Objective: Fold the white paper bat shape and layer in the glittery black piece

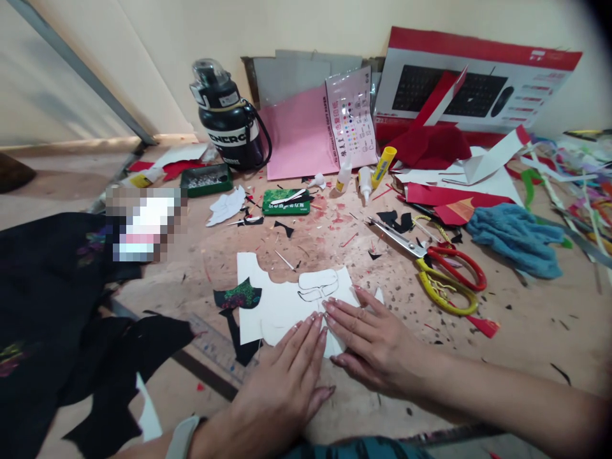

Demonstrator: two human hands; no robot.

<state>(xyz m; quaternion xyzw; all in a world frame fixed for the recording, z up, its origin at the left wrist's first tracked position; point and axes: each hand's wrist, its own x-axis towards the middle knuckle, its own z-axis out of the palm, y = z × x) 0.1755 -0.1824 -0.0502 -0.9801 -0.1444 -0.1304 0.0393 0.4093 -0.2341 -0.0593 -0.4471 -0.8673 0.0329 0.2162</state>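
Note:
A cut sheet of white paper (277, 299) with a black line drawing on its upper right part lies on the table. My left hand (291, 363) rests flat on its lower edge, fingers outstretched. From the right, my right hand (377, 344) presses flat on the same sheet, its fingertips close to those of the left. Both hands hide part of the drawing. On the sheet's left side sits a small black fabric piece (238, 294) with green and red pattern. Red-and-yellow-handled scissors (425, 255) lie partly open beyond my right hand.
Black cloth (43, 319) covers the left side. Behind stand a black bottle (229, 121), a pink paper pack (301, 134) and a keyboard box (478, 89). Glue bottles, a yellow glue stick (383, 166), a green tin (287, 202) and a blue rag (516, 239) lie around.

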